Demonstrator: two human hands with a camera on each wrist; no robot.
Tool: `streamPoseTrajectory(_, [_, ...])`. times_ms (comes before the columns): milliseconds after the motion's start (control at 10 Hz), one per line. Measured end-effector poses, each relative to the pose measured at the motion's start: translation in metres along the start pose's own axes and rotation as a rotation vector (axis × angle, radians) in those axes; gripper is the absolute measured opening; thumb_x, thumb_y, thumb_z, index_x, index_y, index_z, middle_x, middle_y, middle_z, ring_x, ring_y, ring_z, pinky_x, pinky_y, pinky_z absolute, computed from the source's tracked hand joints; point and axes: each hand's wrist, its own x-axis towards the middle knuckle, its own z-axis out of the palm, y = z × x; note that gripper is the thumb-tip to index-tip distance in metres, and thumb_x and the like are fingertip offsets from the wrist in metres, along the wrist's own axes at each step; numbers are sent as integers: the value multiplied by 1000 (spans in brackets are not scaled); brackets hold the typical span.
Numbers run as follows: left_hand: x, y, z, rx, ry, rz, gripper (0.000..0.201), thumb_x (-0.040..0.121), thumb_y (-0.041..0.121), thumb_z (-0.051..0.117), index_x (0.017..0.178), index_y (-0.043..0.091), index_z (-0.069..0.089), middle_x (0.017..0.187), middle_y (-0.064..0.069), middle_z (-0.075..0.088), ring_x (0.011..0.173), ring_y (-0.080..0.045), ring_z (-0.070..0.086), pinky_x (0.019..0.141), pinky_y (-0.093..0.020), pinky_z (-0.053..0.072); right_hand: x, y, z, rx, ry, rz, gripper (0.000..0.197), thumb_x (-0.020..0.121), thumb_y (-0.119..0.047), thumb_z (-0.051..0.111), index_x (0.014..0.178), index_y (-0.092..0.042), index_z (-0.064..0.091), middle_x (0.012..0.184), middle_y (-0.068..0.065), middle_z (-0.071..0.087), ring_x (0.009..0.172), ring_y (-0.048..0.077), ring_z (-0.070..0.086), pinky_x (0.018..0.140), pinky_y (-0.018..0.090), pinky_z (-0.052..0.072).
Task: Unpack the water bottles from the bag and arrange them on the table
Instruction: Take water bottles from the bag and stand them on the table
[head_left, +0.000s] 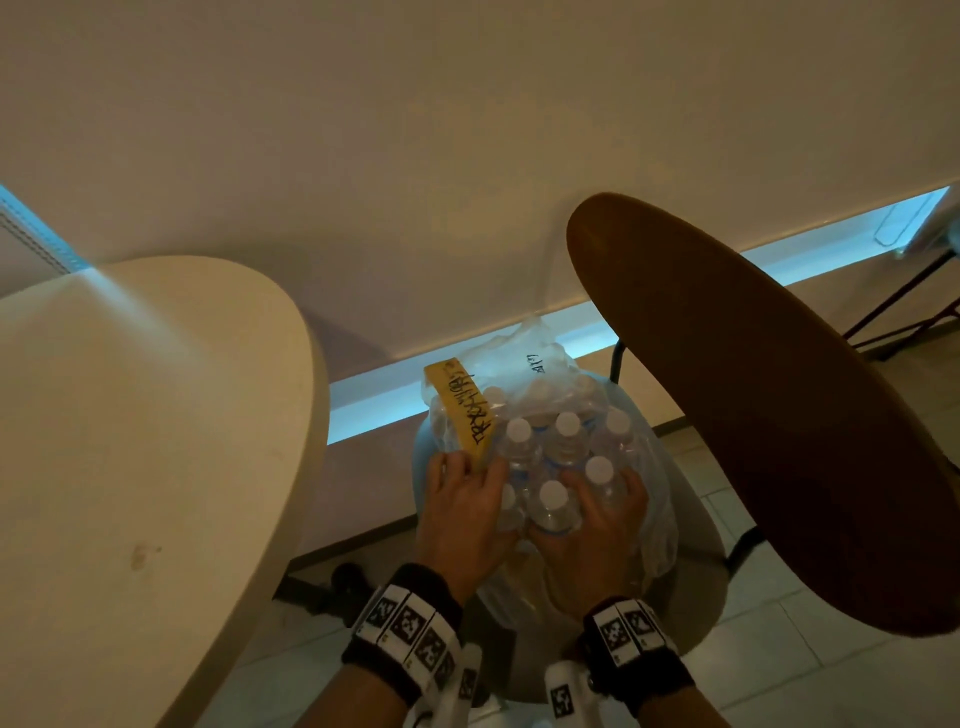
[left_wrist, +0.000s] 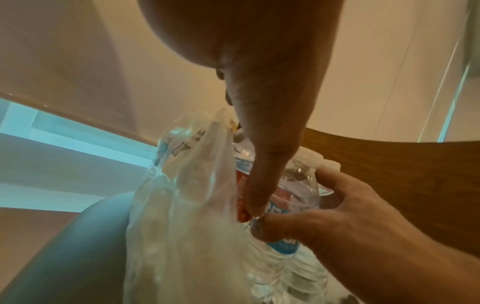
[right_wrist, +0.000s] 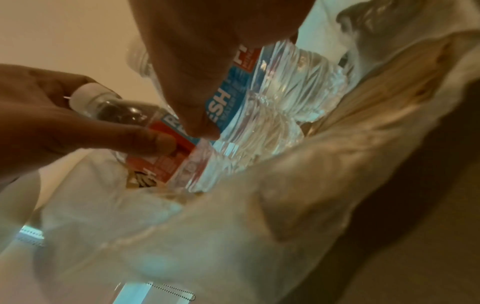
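Note:
A clear plastic bag (head_left: 655, 525) full of several white-capped water bottles stands on a pale chair seat (head_left: 698, 587). A yellow tape strip (head_left: 460, 410) with black writing sticks to its left side. My left hand (head_left: 462, 501) reaches into the bag's front left; in the right wrist view its fingers (right_wrist: 145, 142) curl round the neck of a red-and-blue labelled bottle (right_wrist: 124, 113). My right hand (head_left: 597, 514) wraps the front bottle (head_left: 552, 501), thumb (left_wrist: 265, 226) and fingers pinching it. Bag film (left_wrist: 182, 205) hangs beside the hands. The cream table (head_left: 156, 415) lies to the left.
A brown rounded wooden panel (head_left: 753, 415) looms close on the right, over the chair. A wall with a lit blue strip (head_left: 374, 405) runs behind. Tiled floor (head_left: 779, 649) and a black chair leg (head_left: 743, 545) show below.

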Motion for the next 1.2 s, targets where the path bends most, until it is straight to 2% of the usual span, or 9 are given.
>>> streamPoseTrajectory(100, [-9, 3, -13, -121, 100, -33, 64, 64, 51, 83, 117, 23, 59, 112, -1, 70, 112, -26, 49, 101, -45, 28, -6, 4, -8, -66, 81, -102, 80, 46, -35, 93, 118, -32, 59, 130, 17, 52, 114, 38, 55, 94, 38, 46])
streamPoseTrajectory(200, [-20, 11, -36, -324, 188, -83, 57, 68, 42, 86, 112, 26, 55, 115, -1, 68, 118, -25, 53, 109, -52, 32, -13, -17, -34, -65, 53, -138, 76, 48, -35, 93, 115, -27, 58, 122, 9, 58, 108, 30, 61, 90, 31, 50])
streamPoseTrajectory(300, [-34, 24, -72, -626, 300, -74, 50, 74, 24, 87, 112, 23, 54, 113, -2, 66, 108, -9, 59, 97, -27, 52, -16, -39, -63, -57, 103, -309, 69, 54, -48, 86, 108, -12, 62, 124, 21, 57, 121, 34, 50, 98, 35, 44])
streamPoseTrajectory(400, [-47, 36, -111, -640, 431, -54, 53, 72, 19, 88, 114, 19, 56, 111, -1, 66, 106, -2, 57, 94, -11, 47, -18, -82, -106, -42, 95, -405, 75, 47, -49, 86, 107, -7, 67, 130, 25, 52, 128, 28, 37, 99, 31, 37])
streamPoseTrajectory(500, [-59, 46, -155, -620, 554, -67, 54, 67, 22, 91, 113, 15, 63, 110, 2, 68, 106, 0, 57, 90, -16, 53, -20, -137, -146, -99, 43, -572, 74, 43, -46, 86, 107, -13, 66, 123, 0, 53, 121, 29, 43, 97, 42, 41])
streamPoseTrajectory(700, [-99, 28, -255, -723, 696, -170, 63, 58, 29, 95, 114, 29, 66, 111, 17, 69, 107, -5, 65, 81, -24, 59, -34, -248, -193, 106, -248, -733, 77, 38, -55, 89, 107, -52, 54, 120, 8, 55, 114, 25, 59, 95, 46, 51])
streamPoseTrajectory(900, [-153, -26, -339, -671, 777, -259, 76, 46, 26, 98, 114, 38, 66, 111, 18, 71, 104, -9, 68, 81, -30, 61, -51, -327, -166, 275, -502, -850, 95, 35, -43, 94, 119, -18, 60, 114, 5, 66, 100, 18, 72, 83, 44, 60])
streamPoseTrajectory(1000, [-180, -58, -364, -593, 813, -323, 77, 45, 30, 99, 113, 41, 65, 107, 19, 71, 98, -7, 70, 75, -23, 61, -68, -366, -131, 320, -619, -912, 97, 35, -43, 93, 122, -20, 60, 118, 8, 64, 101, 14, 71, 88, 40, 59])
streamPoseTrajectory(1200, [-223, -122, -378, -490, 901, -491, 80, 42, 14, 99, 112, 37, 68, 99, 9, 72, 88, -11, 70, 68, -33, 64, -116, -416, -44, 381, -801, -1016, 80, 34, -37, 92, 98, -65, 53, 121, 2, 57, 101, 5, 66, 88, 23, 56])
